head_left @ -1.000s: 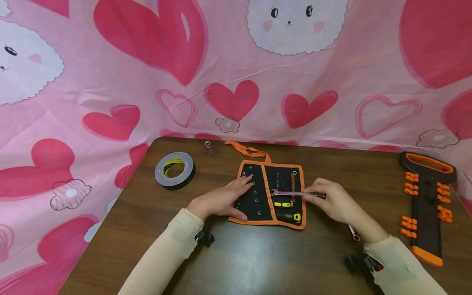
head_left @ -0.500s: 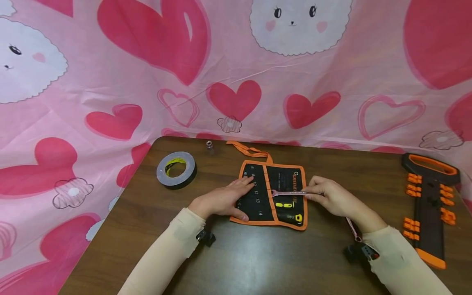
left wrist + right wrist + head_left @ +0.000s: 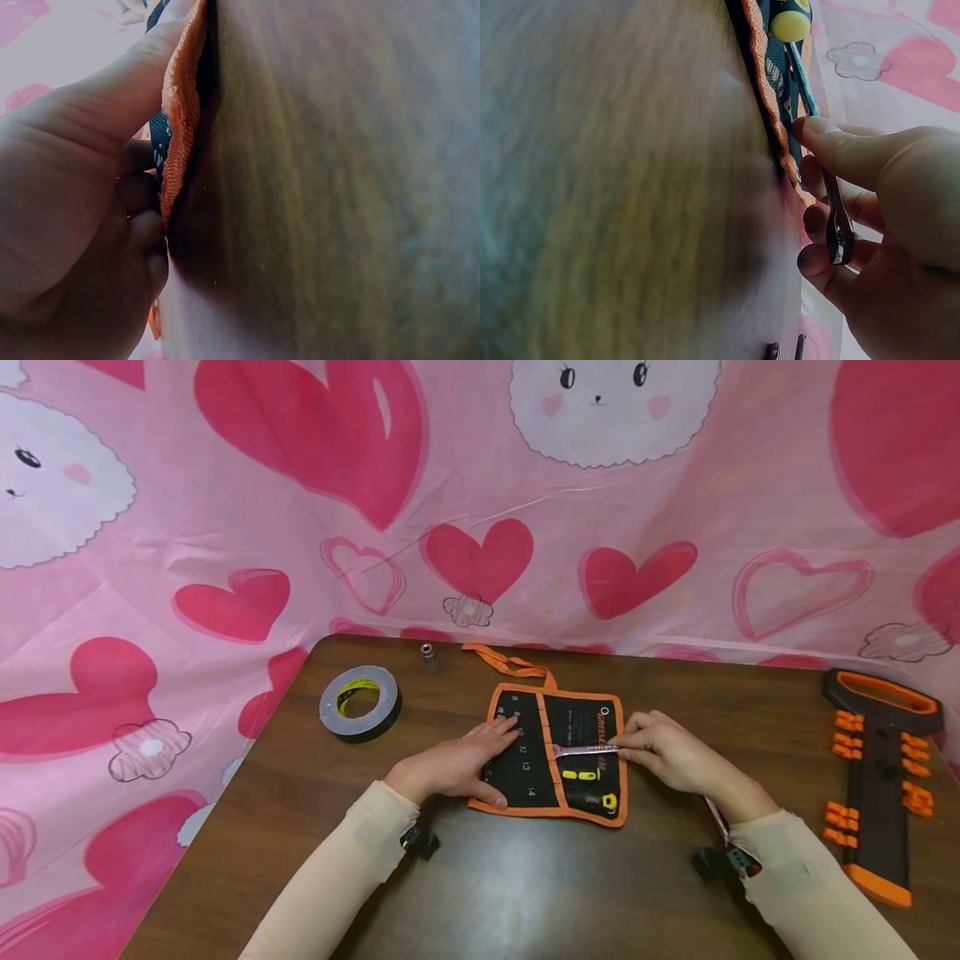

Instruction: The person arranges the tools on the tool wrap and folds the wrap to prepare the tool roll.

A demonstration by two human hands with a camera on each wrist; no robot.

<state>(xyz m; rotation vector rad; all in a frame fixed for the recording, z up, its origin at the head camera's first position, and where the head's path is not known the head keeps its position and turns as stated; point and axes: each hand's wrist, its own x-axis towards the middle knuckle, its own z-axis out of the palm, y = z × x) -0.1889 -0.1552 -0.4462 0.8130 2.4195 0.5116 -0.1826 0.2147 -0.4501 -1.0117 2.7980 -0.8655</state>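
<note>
A black tool pouch [image 3: 532,781] with orange edging and printed size numbers lies unfolded on the table. My left hand [image 3: 457,764] rests on its left half, fingers spread over the numbers and thumb near the front edge. My right hand [image 3: 667,756] pinches a wrench [image 3: 588,750] between thumb and fingers at the pouch's right edge. The wrench lies across the right half, its far end at the orange strip down the middle. In the right wrist view, its near end [image 3: 841,244] sticks out behind the fingers. Yellow rounded pieces [image 3: 579,775] show on the pouch's right half.
A second wrench [image 3: 716,818] lies partly under my right forearm. A roll of grey tape [image 3: 390,693] and a small metal socket [image 3: 427,652] stand at the back left. At the right lies a black rack with orange clips [image 3: 877,793]. The pouch's orange strap [image 3: 510,664] trails backward.
The wrench's far end has slid slightly into the middle strip, and its open tip shows less. My right hand has shifted a little left and back. The left hand stays in place.
</note>
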